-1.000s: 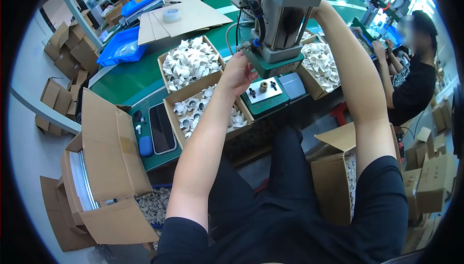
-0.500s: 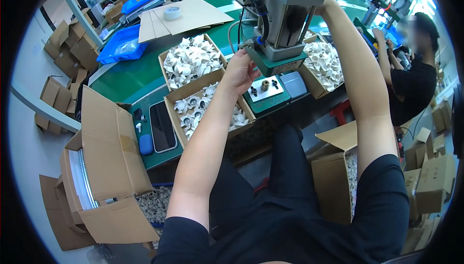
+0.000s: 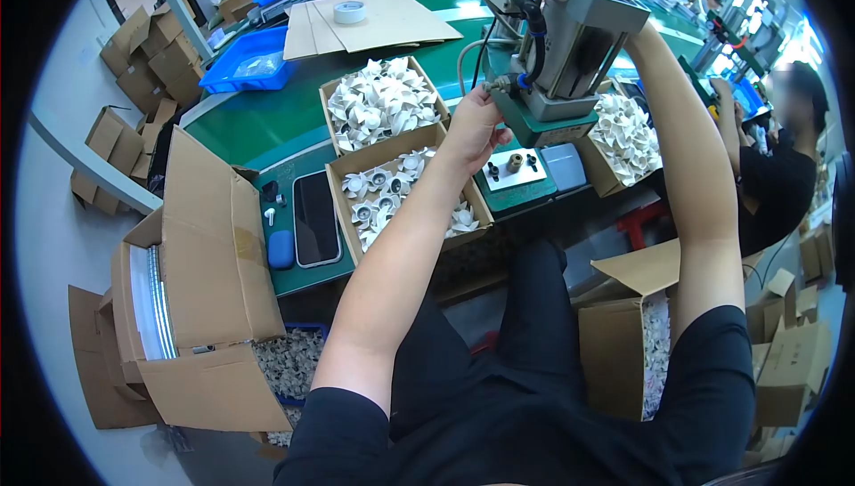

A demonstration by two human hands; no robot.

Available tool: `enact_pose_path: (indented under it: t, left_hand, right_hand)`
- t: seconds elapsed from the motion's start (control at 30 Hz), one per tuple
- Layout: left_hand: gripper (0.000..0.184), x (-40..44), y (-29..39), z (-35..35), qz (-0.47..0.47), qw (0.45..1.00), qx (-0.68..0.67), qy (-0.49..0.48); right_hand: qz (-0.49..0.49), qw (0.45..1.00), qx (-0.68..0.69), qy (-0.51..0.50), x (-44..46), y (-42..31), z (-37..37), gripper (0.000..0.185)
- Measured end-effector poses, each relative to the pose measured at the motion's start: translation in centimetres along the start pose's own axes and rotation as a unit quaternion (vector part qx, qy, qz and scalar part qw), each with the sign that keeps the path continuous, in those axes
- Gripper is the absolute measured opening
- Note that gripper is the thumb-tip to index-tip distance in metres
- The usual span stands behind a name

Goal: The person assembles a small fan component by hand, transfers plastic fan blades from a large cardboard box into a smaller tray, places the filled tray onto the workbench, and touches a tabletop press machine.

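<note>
My left hand [image 3: 478,130] is at the left side of a grey and green press [image 3: 570,59], its fingers curled at a fitting there; what they hold is too small to make out. My right hand is hidden behind the press, with only the wrist [image 3: 643,39] showing at its right side. Below the press head, a metal plate with a brass-coloured post [image 3: 515,163] sits on the green base. Beside my left forearm stands a cardboard box [image 3: 485,219] of white finned parts. Another box [image 3: 331,94] of white parts is behind it, and a third [image 3: 610,185] is right of the press.
A phone [image 3: 317,219] and a blue case [image 3: 281,250] lie at the left. Blue trays [image 3: 245,59] and cardboard sheets with a tape roll [image 3: 350,12] are farther back. Open cartons [image 3: 214,237] flank my legs. A person in black [image 3: 779,183] sits at the right.
The view has shifted, so the bench, press and boxes appear farther right. My left hand stays by the press fitting, and my right arm still reaches behind the press.
</note>
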State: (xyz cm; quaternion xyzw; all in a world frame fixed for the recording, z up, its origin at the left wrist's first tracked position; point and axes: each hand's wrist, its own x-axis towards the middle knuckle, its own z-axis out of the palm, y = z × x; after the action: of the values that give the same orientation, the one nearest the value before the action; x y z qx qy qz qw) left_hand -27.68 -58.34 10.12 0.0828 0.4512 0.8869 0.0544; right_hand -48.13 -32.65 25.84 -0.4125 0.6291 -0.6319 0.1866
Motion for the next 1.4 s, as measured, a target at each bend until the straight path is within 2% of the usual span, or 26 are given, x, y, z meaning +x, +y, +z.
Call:
enact_pose_path:
  t: [0.23,0.33,0.37,0.4,0.47,0.5,0.53,0.57,0.6,1.23,1.33,1.4]
  left_hand:
    - [0.021,-0.1,0.1,0.4,0.007,1.0,-0.005,0.016]
    - [0.021,-0.1,0.2,0.4,0.002,1.0,-0.004,0.018]
    - [0.021,-0.1,0.2,0.4,0.002,1.0,-0.003,0.015]
    - [0.02,-0.1,0.2,0.4,0.001,1.0,-0.002,0.011]
    - [0.019,-0.1,0.3,0.4,0.0,1.0,-0.001,0.01]
    - [0.019,-0.2,0.3,0.5,0.0,1.0,-0.002,0.011]
    - [0.018,-0.2,0.3,0.5,-0.001,1.0,-0.004,0.011]
    - [0.018,-0.3,0.3,0.5,-0.001,1.0,-0.004,0.013]
    - [0.017,-0.3,0.3,0.5,0.0,1.0,-0.005,0.013]
    - [0.007,-0.3,0.7,0.9,0.0,1.0,-0.013,0.02]
    - [0.018,-0.2,0.5,0.3,-0.008,1.0,0.0,0.01]
    - [0.019,0.3,0.4,0.1,-0.007,1.0,0.002,0.012]
  right_hand:
    - [0.02,0.999,-0.002,0.032,-0.2,-1.4,3.2,0.029]
    - [0.074,0.945,-0.136,0.289,0.3,-1.6,6.1,0.04]
    - [0.075,0.945,-0.135,0.289,0.4,-1.2,5.0,0.04]
    - [0.055,0.949,-0.221,0.22,0.4,-0.3,2.6,0.041]
    - [0.011,0.921,-0.383,0.072,0.7,0.2,0.6,0.042]
    - [0.01,0.921,-0.383,0.071,0.8,0.2,0.8,0.042]
    - [-0.003,0.97,-0.236,0.059,0.8,0.4,1.0,0.037]
    - [-0.017,0.995,-0.084,0.046,0.8,0.6,1.1,0.033]
    - [-0.029,0.997,0.07,0.033,0.8,0.6,1.2,0.029]
    - [-0.065,0.993,0.085,0.051,-0.3,-0.9,1.5,0.029]
    - [-0.064,0.993,0.088,0.048,-0.1,-1.0,2.1,0.029]
    - [-0.068,0.992,0.091,0.046,0.3,-1.1,2.5,0.029]
